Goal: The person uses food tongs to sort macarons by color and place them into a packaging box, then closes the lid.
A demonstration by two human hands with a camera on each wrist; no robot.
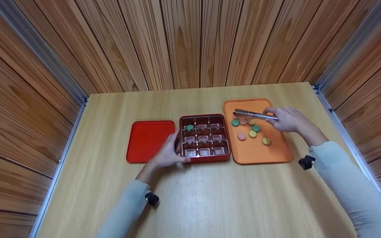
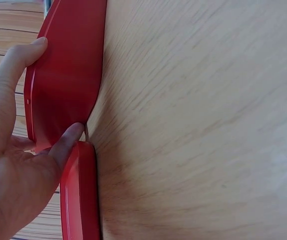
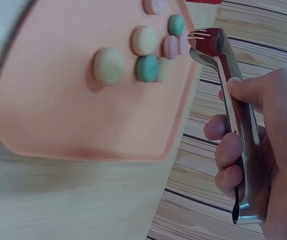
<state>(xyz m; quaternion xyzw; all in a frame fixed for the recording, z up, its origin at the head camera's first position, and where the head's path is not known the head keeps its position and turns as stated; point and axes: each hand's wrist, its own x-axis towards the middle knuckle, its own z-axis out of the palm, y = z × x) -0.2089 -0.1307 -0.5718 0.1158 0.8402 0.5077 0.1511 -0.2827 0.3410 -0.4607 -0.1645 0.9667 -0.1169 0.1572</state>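
My right hand (image 1: 288, 119) holds metal tongs (image 3: 243, 130) with one forked tip and one rounded tip. In the head view the tips are over the far left part of the orange tray (image 1: 260, 153), above several macarons. I see nothing clearly held between the tips. Green, pink and yellow macarons (image 1: 252, 134) lie on the tray. My left hand (image 1: 167, 153) grips the near left corner of a dark red box (image 1: 207, 159), thumb on its front wall. The box has an insert with several compartments, and a green macaron (image 1: 190, 127) sits in the far left one.
Left of the box lies a flat red lid (image 1: 147, 140), partly behind the left hand. The orange tray stands close along the box's right side. Wood-panelled walls (image 1: 190, 43) bound the table (image 1: 203, 205) at the back and both sides.
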